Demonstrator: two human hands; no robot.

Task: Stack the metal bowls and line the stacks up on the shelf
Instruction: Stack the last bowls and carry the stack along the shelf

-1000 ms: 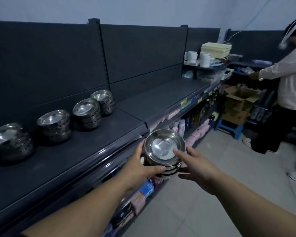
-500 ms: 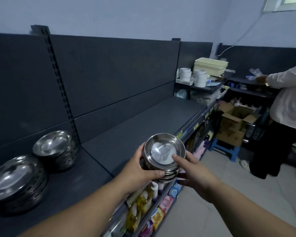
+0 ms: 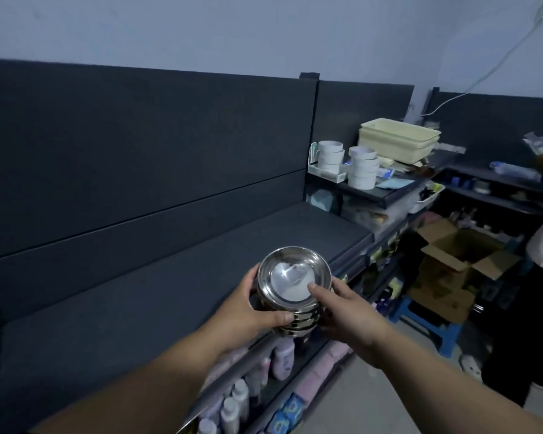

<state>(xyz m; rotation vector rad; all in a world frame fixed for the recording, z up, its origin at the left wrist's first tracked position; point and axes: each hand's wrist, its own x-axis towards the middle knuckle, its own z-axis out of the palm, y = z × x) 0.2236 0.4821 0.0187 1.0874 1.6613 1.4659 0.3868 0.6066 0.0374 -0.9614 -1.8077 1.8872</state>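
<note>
Stack of metal bowls [image 3: 295,288] held at the front edge of the shelf [image 3: 185,270], both hands grasping it: left hand [image 3: 248,311] wrapped round the side, right hand [image 3: 348,305] with one digit over the rim. Since a second ago my view has swung right; the finished stacks have left frame. I judge this stack is headed for the next slot

1. The stack of metal bowls [image 3: 290,283] was shiny and nested, tilted slightly, held above the shelf's near edge between the left hand [image 3: 248,311] and the right hand [image 3: 350,311].
2. The dark shelf [image 3: 170,277] ran flat toward the far right.
</note>
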